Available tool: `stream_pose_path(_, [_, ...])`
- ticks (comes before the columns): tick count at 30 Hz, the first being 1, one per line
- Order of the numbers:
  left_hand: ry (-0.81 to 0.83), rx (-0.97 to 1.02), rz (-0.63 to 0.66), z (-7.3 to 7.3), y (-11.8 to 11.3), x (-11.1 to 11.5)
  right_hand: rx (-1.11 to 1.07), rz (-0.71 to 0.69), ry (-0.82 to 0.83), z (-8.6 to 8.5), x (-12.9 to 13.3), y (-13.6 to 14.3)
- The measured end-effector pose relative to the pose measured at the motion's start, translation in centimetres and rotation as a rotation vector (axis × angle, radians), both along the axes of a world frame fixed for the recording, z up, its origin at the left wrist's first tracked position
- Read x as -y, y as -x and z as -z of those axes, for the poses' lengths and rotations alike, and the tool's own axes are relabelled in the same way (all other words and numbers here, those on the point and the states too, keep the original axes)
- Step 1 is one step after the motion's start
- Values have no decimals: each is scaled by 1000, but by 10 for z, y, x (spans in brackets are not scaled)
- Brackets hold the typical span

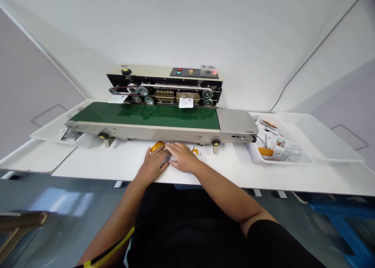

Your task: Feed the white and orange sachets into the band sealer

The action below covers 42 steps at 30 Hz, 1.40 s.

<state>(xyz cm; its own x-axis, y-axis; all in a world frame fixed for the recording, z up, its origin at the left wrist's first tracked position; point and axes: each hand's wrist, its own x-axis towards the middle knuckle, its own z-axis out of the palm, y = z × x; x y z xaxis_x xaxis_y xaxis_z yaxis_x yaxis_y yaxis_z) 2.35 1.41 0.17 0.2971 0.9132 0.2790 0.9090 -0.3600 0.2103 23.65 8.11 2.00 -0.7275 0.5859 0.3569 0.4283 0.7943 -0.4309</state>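
Low on the white table, in front of the machine, my left hand [154, 164] lies over a small orange-and-silver packet [157, 146]; its orange end shows past the fingers. My right hand [182, 158] meets it from the other side, fingers and thumb gripping the silvery part. Much of this packet is hidden under both hands. Just beyond my right hand lies another orange-and-white packet [197, 152], partly covered. Behind, a band sealing machine [164, 80] has one white pouch [186, 102] upright at its sealing bars and another pouch [118, 99] at its left end.
The green conveyor belt [131, 115] runs along the machine, with a metal plate [236, 121] at its right end. A white bin [283, 161] at right holds many packets. Another white tray [84, 141] stands at left with packets. Blue furniture [336, 221] is at lower right.
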Motion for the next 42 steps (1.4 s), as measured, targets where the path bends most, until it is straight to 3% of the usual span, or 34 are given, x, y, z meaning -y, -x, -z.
stream_pose_path(4, [-50, 13, 15, 2, 4, 1, 117, -42, 6, 7, -2, 1])
stream_pose_path(13, [-36, 156, 67, -6, 6, -7, 51, 11, 29, 2, -8, 1])
stream_pose_path(20, [-150, 316, -177, -5, 13, 9, -67, -62, -13, 6, -4, 2])
stream_pose_path(25, [-57, 510, -291, -6, 12, 13, -83, 74, 7, 5, -5, 3])
stream_pose_path(29, [-1, 797, -325, -2, 12, 9, -279, 162, 154, -2, -4, 2])
stream_pose_path(32, [15, 1052, -282, 5, 14, 10, -508, 237, 422, -5, 0, 3])
stream_pose_path(34, [63, 1130, -209, 9, 17, 14, -587, 209, 589, -4, 4, 7])
stream_pose_path(39, [132, 849, -101, 4, 18, 24, -637, 104, 711, -9, 11, 17])
stream_pose_path(42, [43, 710, -33, -6, 14, 25, -787, 144, 715, -35, 3, 3])
